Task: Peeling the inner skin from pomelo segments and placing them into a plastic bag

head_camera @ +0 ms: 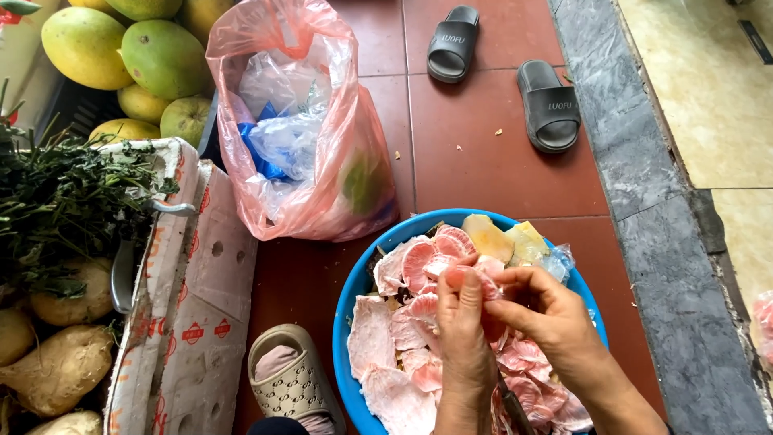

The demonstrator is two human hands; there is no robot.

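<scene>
A blue plastic basin (352, 292) on the red tile floor holds several pink pomelo segments (419, 259) and pale peel pieces (372, 336). Over the basin, my left hand (462, 342) and my right hand (547, 316) meet at one pink pomelo segment (475, 278), fingers of both pinching it. Yellowish rind chunks (507, 239) lie at the basin's far rim.
A pink plastic bag (310, 137) of crumpled bags stands beyond the basin. Green-yellow mangoes (145, 64), leafy herbs (56, 201) and pale roots (60, 366) fill the left, beside a cardboard box (201, 306). A beige clog (291, 383) and two black slippers (499, 72) rest on the floor. A grey stone step (644, 193) runs right.
</scene>
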